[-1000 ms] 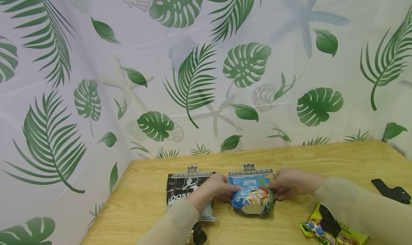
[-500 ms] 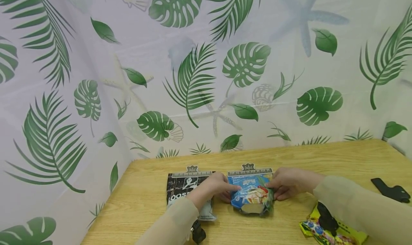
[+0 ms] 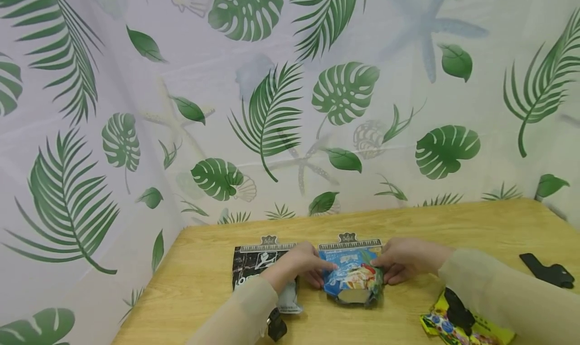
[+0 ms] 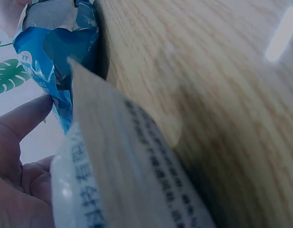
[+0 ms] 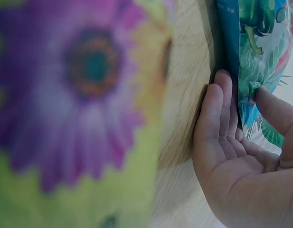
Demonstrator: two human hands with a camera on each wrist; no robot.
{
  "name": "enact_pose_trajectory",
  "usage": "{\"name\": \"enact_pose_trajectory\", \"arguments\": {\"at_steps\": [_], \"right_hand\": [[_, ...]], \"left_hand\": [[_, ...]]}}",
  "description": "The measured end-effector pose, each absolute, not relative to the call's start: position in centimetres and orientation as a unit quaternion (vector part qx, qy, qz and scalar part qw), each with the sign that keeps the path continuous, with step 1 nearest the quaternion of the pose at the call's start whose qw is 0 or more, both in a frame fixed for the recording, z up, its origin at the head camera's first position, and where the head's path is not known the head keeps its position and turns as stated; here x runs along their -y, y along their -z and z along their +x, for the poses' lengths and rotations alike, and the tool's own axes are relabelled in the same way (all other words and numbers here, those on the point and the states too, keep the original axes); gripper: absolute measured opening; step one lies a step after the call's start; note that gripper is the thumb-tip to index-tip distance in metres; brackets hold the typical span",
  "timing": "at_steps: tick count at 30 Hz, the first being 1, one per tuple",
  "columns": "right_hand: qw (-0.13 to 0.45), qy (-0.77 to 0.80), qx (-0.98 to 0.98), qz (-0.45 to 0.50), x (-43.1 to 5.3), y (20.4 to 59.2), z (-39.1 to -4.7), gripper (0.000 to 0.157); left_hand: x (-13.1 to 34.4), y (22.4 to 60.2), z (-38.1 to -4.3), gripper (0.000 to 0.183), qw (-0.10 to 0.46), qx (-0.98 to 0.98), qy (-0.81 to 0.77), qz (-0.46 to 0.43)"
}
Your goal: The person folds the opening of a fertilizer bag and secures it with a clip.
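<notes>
A blue snack bag [image 3: 348, 272] with a food picture lies on the table, its crumpled bottom end facing me. My left hand [image 3: 302, 264] pinches its left edge, thumb on top. At the opposite edge my right hand [image 3: 403, 259] grips the bag; in the right wrist view the right thumb [image 5: 277, 107] presses the front and the fingers lie behind. Left of it is a black and grey bag [image 3: 249, 264] with white lettering, partly covered by my left forearm. Its pale lower end [image 4: 122, 156] looms close in the left wrist view.
Strips with a piano-key pattern [image 3: 350, 244] show along the top of both bags. A yellow bag [image 3: 437, 315] with flower prints lies under my right forearm. A black flat object [image 3: 546, 270] is on the wooden table [image 3: 453, 224] at right. Leaf-printed cloth [image 3: 272, 133] hangs behind.
Both hands keep their hold on the blue bag with hardly any movement. The whole head view has shifted very slightly.
</notes>
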State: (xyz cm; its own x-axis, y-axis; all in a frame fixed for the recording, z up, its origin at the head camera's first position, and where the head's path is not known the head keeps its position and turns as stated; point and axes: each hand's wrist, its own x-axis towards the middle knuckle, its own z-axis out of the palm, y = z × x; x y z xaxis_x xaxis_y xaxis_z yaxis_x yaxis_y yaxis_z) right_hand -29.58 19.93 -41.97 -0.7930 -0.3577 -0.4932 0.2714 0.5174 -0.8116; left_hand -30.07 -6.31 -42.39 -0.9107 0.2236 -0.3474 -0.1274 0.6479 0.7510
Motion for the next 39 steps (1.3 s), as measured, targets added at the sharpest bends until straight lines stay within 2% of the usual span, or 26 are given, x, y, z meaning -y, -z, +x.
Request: {"name": "enact_pose_trajectory", "arguments": {"at_steps": [12,19,24,33,39], "right_hand": [[0.314,0.499,-0.808,-0.015,-19.3,42.0,-29.1,0.017],[0.307,0.491,-0.815,-0.009,-19.3,41.7,-29.1,0.019],[0.303,0.493,-0.815,-0.007,-19.3,41.9,-29.2,0.019],[0.258,0.477,-0.840,0.005,-18.8,42.1,-28.9,0.025],[0.260,0.475,-0.841,0.007,-18.8,42.1,-28.7,0.026]], "left_hand": [[7.2,42.4,-30.0,0.027,0.239,-0.860,-0.451,0.015],[7.0,42.2,-29.9,0.032,0.230,-0.868,-0.440,0.024],[7.1,41.9,-29.9,0.031,0.239,-0.864,-0.442,0.027],[7.3,41.3,-30.0,0.035,0.253,-0.868,-0.423,0.055],[7.5,41.5,-30.4,0.038,0.260,-0.872,-0.409,0.075]]}}
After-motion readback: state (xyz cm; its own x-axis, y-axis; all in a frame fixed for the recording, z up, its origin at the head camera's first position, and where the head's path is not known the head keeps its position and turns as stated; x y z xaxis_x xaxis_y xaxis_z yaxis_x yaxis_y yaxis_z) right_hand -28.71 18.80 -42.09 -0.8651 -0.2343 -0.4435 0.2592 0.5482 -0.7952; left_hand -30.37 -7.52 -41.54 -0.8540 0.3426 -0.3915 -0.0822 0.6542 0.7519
